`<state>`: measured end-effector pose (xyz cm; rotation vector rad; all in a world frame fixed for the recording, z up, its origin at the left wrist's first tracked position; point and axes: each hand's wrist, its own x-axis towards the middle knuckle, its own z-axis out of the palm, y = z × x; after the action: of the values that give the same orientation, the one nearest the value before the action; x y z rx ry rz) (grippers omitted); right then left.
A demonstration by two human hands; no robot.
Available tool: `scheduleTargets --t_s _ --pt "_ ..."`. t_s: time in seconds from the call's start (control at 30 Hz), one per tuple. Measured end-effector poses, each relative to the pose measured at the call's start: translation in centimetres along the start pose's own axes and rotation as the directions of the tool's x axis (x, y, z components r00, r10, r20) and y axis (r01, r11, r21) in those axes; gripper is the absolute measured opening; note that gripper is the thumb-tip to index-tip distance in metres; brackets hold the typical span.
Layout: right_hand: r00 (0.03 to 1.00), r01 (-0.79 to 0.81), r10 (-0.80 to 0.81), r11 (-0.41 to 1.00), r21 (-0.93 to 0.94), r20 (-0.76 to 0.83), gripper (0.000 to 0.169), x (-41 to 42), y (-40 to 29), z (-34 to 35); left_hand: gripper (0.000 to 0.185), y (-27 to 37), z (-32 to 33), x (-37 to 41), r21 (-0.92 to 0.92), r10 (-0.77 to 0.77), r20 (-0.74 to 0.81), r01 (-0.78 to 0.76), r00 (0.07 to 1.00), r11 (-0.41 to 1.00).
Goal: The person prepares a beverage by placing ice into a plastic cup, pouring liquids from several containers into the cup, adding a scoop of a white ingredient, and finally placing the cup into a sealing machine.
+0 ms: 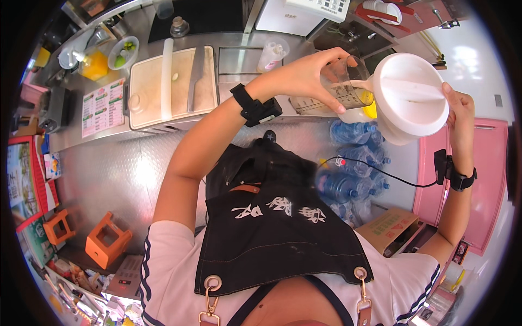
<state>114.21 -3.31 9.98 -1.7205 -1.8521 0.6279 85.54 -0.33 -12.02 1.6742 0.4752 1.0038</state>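
Observation:
My left hand (pixel 322 75) is wrapped around a clear graduated measuring cup (pixel 346 87), which is tilted with its rim toward the right. My right hand (pixel 461 106) grips a white plastic pitcher (pixel 401 122) by its far right side. The pitcher has a round white lid (pixel 412 89) and leans left. Its spout meets the cup's mouth, where a pale beige liquid (pixel 361 84) shows. Just below the cup stand another graduated container (pixel 308 105) with beige contents and a white jar with a yellow lid (pixel 370 109), partly hidden.
A cutting board (pixel 153 81) on the steel counter bears a knife (pixel 196 79) and a white rod (pixel 166 77). Nearby are a plastic cup (pixel 272 55), an orange liquid bottle (pixel 93 65) and a bowl of limes (pixel 123 53). Large blue water bottles (pixel 338 185) crowd the floor.

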Motion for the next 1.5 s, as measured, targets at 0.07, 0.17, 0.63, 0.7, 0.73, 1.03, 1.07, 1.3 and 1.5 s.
scheduleTargets --t_s 0.07,0.17,0.63,0.7,0.73,1.03,1.07,1.3,1.5 --pt "1.0 -0.006 0.006 1.0 0.007 -0.007 0.052 0.1 0.4 -0.2 0.094 -0.1 0.1 0.1 0.013 0.007 -0.007 -0.007 1.0 1.0" --pt "1.0 -0.005 0.006 0.999 0.033 -0.019 0.052 0.3 0.7 -0.1 0.095 -0.3 0.0 0.2 0.023 0.007 -0.015 -0.007 1.0 1.0" --pt "1.0 -0.02 0.02 1.0 -0.004 0.007 0.052 0.7 0.0 0.5 0.093 -1.0 -0.3 0.2 -0.008 0.047 -0.034 -0.048 0.998 0.999" --pt "1.0 -0.013 0.013 1.0 -0.015 0.013 0.053 0.9 0.0 0.5 0.093 -1.2 -0.4 0.2 -0.026 0.051 -0.033 -0.052 0.998 0.998" --pt "1.0 -0.01 0.01 1.0 -0.022 0.016 0.053 1.0 0.0 0.5 0.093 -1.4 -0.5 0.2 -0.036 0.053 -0.033 -0.054 0.998 0.998" --pt "1.0 -0.028 0.028 0.998 -0.058 0.007 0.054 2.3 -0.6 1.5 0.093 -2.7 -1.5 0.3 -0.031 0.075 -0.053 -0.077 0.996 0.997" --pt "0.999 -0.031 0.032 0.998 -0.059 0.007 0.054 2.5 -0.7 1.6 0.093 -2.8 -1.7 0.4 -0.035 0.076 -0.051 -0.077 0.996 0.996" --pt "0.998 -0.059 0.059 0.997 -0.053 -0.004 0.052 3.1 -1.1 2.7 0.094 -3.5 -2.5 0.6 -0.066 0.079 -0.04 -0.081 0.996 0.995" --pt "0.996 -0.077 0.078 0.997 -0.028 0.039 0.051 3.2 -0.6 3.3 0.1 -4.4 -3.3 0.6 -0.102 0.086 -0.048 -0.09 0.995 0.991"
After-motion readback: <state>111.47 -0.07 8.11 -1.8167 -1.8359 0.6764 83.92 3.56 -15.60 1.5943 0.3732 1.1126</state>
